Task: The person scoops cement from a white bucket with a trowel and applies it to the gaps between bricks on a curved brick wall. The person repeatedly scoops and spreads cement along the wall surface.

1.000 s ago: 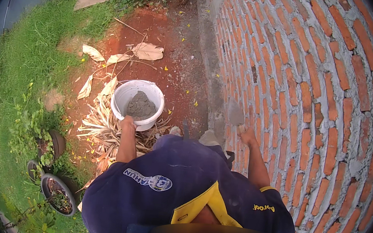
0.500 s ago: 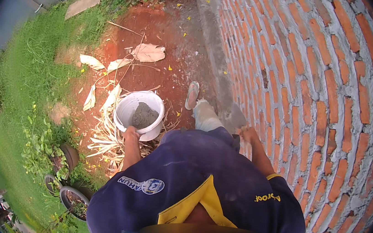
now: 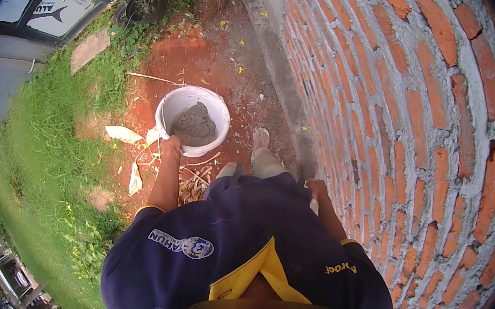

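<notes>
My left hand is closed on the near left rim of a white bucket. A mound of wet grey mortar lies inside the bucket. The bucket hangs out in front of me, over the red soil. My right hand is low at my right side, close to the brick wall, with its fingers curled. It holds a trowel, whose grey blade barely stands out against the concrete strip behind it.
The brick wall with rough grey joints runs along my right, above a concrete footing. Dry leaves lie on the soil at left, beside grass. Farther ahead are a potted plant and a flat slab.
The bucket has moved forward with my left hand, now over where the large dry leaf lay. I have stepped ahead along the wall; both feet show now. My right hand stays beside the wall.
</notes>
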A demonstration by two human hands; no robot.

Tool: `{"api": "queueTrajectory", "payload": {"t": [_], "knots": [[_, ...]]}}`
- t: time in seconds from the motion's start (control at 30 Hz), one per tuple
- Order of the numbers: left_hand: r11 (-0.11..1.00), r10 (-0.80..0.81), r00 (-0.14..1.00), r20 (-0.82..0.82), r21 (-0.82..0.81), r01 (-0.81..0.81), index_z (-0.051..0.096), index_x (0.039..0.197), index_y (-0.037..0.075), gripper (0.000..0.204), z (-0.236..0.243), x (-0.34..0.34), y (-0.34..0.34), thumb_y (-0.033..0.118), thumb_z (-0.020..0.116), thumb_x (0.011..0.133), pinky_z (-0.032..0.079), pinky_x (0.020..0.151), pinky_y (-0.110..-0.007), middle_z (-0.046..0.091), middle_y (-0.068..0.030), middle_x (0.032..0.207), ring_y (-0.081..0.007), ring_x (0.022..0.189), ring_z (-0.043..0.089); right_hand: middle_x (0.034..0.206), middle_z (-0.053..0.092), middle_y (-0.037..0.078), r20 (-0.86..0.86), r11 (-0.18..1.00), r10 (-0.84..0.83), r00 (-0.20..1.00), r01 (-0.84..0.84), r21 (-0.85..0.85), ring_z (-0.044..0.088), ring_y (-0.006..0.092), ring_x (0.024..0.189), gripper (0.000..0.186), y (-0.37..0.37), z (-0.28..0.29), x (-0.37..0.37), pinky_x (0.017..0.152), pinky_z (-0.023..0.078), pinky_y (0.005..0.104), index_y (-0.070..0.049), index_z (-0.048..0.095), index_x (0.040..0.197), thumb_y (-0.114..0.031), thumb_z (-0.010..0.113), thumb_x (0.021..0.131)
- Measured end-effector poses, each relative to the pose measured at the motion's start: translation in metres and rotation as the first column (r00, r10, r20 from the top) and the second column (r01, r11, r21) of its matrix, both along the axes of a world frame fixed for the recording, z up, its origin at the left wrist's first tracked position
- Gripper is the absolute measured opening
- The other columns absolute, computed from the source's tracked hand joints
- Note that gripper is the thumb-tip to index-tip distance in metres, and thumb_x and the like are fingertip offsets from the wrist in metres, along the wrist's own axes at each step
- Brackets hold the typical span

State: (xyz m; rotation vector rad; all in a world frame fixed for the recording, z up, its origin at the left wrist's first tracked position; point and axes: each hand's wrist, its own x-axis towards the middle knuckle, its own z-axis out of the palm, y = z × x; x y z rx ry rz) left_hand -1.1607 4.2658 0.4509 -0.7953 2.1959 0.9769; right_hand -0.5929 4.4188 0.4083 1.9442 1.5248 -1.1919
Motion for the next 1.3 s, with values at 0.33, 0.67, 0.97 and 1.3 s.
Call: {"api": "queueTrajectory", "payload": {"t": [0.33, 0.67, 0.97, 1.3], "knots": [[0.934, -0.352, 0.901, -0.253, -0.036, 0.355, 0.063, 0.116, 0.0, 0.038, 0.016, -0.146, 0.231, 0.005, 0.056, 0.079, 0.054, 0.076, -0.039, 0.068, -0.0184, 0.107, -0.0308, 0.096, 0.068, 0.091, 0.067, 0.029, -0.121, 0.968, -0.232, 0.965, 0.241, 0.073, 0.068, 0.0419, 0.085, 0.046, 0.071, 0.006, -0.133, 0.075, 0.054, 0.0463, 0.011, 0.055, 0.105, -0.03, 0.063, 0.085], [0.714, -0.687, 0.727, -0.006, -0.196, 0.672, 0.062, 0.118, -0.006, 0.04, -0.082, -0.265, 0.401, 0.004, 0.058, 0.079, 0.054, 0.079, -0.038, 0.067, -0.0194, 0.111, -0.0307, 0.098, 0.068, 0.065, 0.06, 0.011, -0.108, 0.773, -0.487, 0.867, 0.485, 0.409, 0.058, 0.0197, 0.053, 0.031, 0.042, -0.035, -0.309, 0.049, 0.046, 0.0368, 0.005, 0.058, 0.093, -0.024, 0.064, 0.083], [0.418, -0.905, 0.423, -0.049, -0.287, 0.862, 0.057, 0.126, -0.001, 0.048, -0.106, -0.263, 0.455, 0.005, 0.056, 0.079, 0.055, 0.086, -0.04, 0.064, -0.0217, 0.118, -0.0329, 0.106, 0.065, 0.098, 0.065, 0.028, -0.112, 0.758, -0.57, 0.814, 0.573, 0.31, 0.063, 0.0456, 0.094, 0.052, 0.086, -0.01, -0.413, 0.08, 0.05, 0.0508, -0.003, 0.052, 0.124, -0.034, 0.065, 0.085], [0.194, -0.979, 0.204, 0.011, -0.262, 0.945, 0.055, 0.125, -0.008, 0.05, -0.169, -0.238, 0.474, 0.008, 0.053, 0.078, 0.053, 0.088, -0.043, 0.064, -0.0235, 0.117, -0.0367, 0.103, 0.066, 0.108, 0.065, 0.026, 0.142, 0.466, -0.882, 0.45, 0.877, 0.115, 0.062, 0.0425, 0.105, 0.049, 0.017, -0.074, -0.399, 0.089, 0.049, 0.0503, -0.006, 0.055, 0.124, -0.029, 0.062, 0.082]]}}
